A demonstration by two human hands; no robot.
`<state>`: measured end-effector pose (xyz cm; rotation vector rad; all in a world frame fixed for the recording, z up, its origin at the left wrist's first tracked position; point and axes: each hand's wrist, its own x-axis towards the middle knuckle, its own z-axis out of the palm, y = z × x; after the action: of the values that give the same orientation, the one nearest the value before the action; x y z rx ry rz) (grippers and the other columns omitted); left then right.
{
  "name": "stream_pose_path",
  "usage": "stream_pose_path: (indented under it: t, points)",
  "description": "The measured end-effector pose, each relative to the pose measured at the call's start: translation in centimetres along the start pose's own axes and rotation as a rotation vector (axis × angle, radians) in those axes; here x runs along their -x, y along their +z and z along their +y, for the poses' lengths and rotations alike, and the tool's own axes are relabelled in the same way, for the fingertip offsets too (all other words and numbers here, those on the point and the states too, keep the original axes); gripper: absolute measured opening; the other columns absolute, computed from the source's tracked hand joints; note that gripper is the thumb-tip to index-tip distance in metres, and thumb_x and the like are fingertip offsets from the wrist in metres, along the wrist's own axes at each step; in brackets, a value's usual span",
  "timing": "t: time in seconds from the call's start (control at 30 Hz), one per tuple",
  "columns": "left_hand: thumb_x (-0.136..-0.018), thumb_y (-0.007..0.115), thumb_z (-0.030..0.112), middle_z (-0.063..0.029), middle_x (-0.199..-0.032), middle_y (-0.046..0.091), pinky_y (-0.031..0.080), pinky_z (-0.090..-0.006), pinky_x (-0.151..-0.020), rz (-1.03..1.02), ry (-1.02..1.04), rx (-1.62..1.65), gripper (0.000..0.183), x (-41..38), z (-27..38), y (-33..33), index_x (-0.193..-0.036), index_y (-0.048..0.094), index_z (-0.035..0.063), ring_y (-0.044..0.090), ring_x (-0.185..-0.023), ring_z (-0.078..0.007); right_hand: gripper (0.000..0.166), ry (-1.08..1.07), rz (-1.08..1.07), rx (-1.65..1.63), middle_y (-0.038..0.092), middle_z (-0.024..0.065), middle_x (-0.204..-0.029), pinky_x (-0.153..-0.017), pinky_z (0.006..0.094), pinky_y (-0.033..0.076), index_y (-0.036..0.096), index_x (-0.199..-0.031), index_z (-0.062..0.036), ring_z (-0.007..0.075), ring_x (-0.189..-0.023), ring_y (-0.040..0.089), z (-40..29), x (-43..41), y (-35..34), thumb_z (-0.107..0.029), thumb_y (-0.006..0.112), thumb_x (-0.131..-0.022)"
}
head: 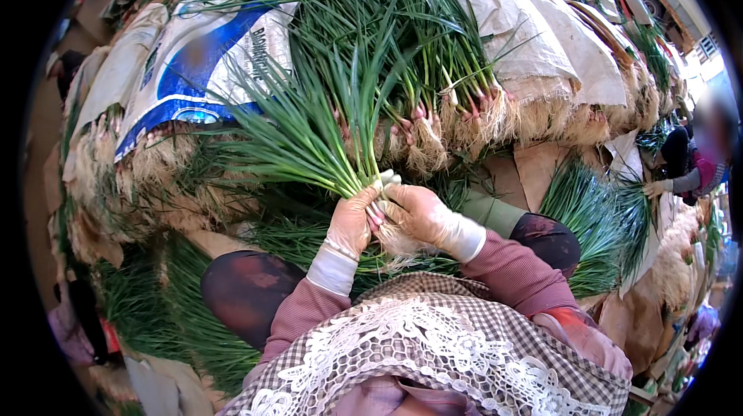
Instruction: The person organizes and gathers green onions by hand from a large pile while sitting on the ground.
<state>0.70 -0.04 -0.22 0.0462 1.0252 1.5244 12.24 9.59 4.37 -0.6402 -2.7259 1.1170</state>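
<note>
A bunch of spring onions [339, 152] with long green leaves is held in front of my lap, leaves pointing away from me. My left hand [351, 220], in a pale glove, is closed around the stems near the bulbs. My right hand [421, 216], gloved too, grips the same bunch from the other side at the stem bases. Pinkish bulbs [376, 220] and pale stringy roots [397, 239] hang out below and between the hands. Beyond them a large heap of spring onions [400, 50] lies with its roots towards me.
A blue and white woven sack [232, 62] covers onions at the left; beige sacks [511, 27] cover more at the right. Loose green onions [174, 311] lie left of my knee, others [586, 230] at the right. A person [696, 166] with a gloved hand sits at far right.
</note>
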Motion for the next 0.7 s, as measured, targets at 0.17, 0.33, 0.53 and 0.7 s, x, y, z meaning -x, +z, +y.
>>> stream_pose_path:
  t: [0.17, 0.33, 0.53, 0.7]
  points:
    - [-0.090, 0.047, 0.012, -0.0264, -0.113, 0.053, 0.043, -0.0388, -0.092, -0.181, 0.072, 0.178, 0.032, 0.0, -0.8, -0.6, -0.113, 0.050, -0.0104, 0.053, -0.105, -0.0342, 0.024, 0.083, 0.535, -0.754, 0.062, 0.0070, -0.078, -0.064, 0.0268, 0.047, 0.059, -0.090, 0.0005, 0.0121, -0.072, 0.057, 3.7, -1.5, 0.3, -0.022, 0.051, -0.090]
    - [-0.089, 0.052, 0.018, -0.0055, -0.059, 0.056, 0.037, -0.0171, -0.039, -0.010, 0.045, 0.077, 0.020, 1.1, -0.8, 0.1, -0.079, 0.057, 0.0017, 0.049, -0.045, -0.0077, 0.034, -0.058, 0.117, -0.023, 0.062, 0.0157, -0.089, -0.077, 0.0392, 0.046, 0.061, -0.090, -0.0040, 0.0314, -0.085, 0.059, 1.4, -3.5, 0.4, -0.034, 0.046, -0.090]
    - [-0.086, 0.053, 0.016, -0.0074, -0.074, 0.052, 0.047, -0.0347, -0.067, -0.283, 0.487, 0.101, 0.016, 5.0, 2.8, 0.4, -0.096, 0.051, 0.0031, 0.054, -0.073, -0.0181, 0.034, 0.489, 0.186, 0.361, 0.063, 0.0108, -0.090, -0.083, 0.0354, 0.045, 0.059, -0.100, -0.0082, 0.0227, -0.090, 0.059, 5.6, -6.5, -0.4, -0.038, 0.050, -0.087]
    - [-0.085, 0.056, 0.014, -0.0055, -0.071, 0.051, 0.049, -0.0381, -0.073, -0.278, 0.486, 0.365, 0.028, 4.9, 3.8, -0.1, -0.107, 0.052, -0.0030, 0.052, -0.073, -0.0195, 0.024, 0.211, 0.240, -0.726, 0.061, 0.0050, -0.080, -0.077, 0.0291, 0.046, 0.059, -0.086, -0.0026, 0.0143, -0.071, 0.058, 8.7, -6.8, -3.4, -0.026, 0.060, -0.081]
